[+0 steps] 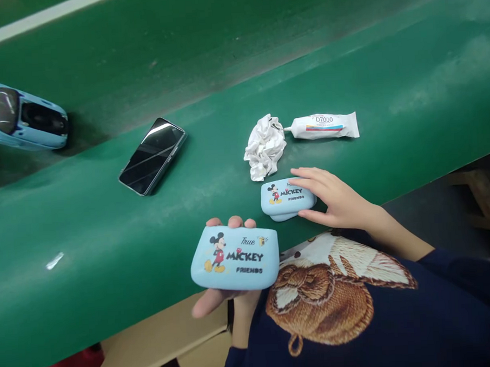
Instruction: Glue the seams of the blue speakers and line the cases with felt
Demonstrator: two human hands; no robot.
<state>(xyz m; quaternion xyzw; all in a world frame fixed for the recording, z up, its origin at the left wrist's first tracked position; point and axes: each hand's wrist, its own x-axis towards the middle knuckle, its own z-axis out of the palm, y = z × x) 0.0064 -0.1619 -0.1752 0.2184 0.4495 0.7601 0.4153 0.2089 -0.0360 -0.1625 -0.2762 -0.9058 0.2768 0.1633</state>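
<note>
Two Mickey cases, both printed, neither yet released.
Left hand: grips one, raised. Right hand: pinches the other at worktop.

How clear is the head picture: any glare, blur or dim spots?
Head view: pale reflections streak the phone screen; hazy bright patches lie on the green table. Head view: lettering on the nearer blue case reads clearly, though the tube's smallest print doesn't. Head view, lower right: the area beyond the table is dim.
</note>
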